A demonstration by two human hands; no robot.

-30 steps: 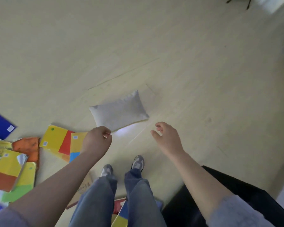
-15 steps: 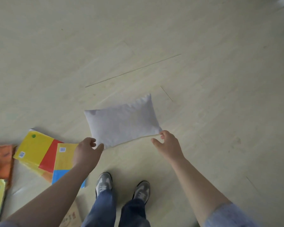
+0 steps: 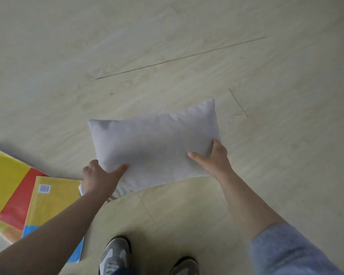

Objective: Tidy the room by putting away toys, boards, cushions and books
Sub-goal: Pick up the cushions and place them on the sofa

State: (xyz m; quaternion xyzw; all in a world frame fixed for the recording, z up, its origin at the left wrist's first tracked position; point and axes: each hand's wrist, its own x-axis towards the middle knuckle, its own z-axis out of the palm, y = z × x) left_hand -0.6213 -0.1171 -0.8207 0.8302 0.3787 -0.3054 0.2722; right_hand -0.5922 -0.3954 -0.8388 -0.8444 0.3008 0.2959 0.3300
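We hold the grey cushion (image 3: 155, 143) by its two near corners, over the pale wood floor (image 3: 167, 46). Our left hand (image 3: 99, 179) has its grip on the left end, thumb on top, and our right hand (image 3: 214, 159) clasps the right end likewise. Whether the cushion still touches the floor we cannot tell. Bright books (image 3: 48, 201) lie on the floor just to its left.

no legible words or numbers anywhere, white barcode sticker (image 3: 44, 189) on the yellow book (image 3: 54, 203), print too blurred to read
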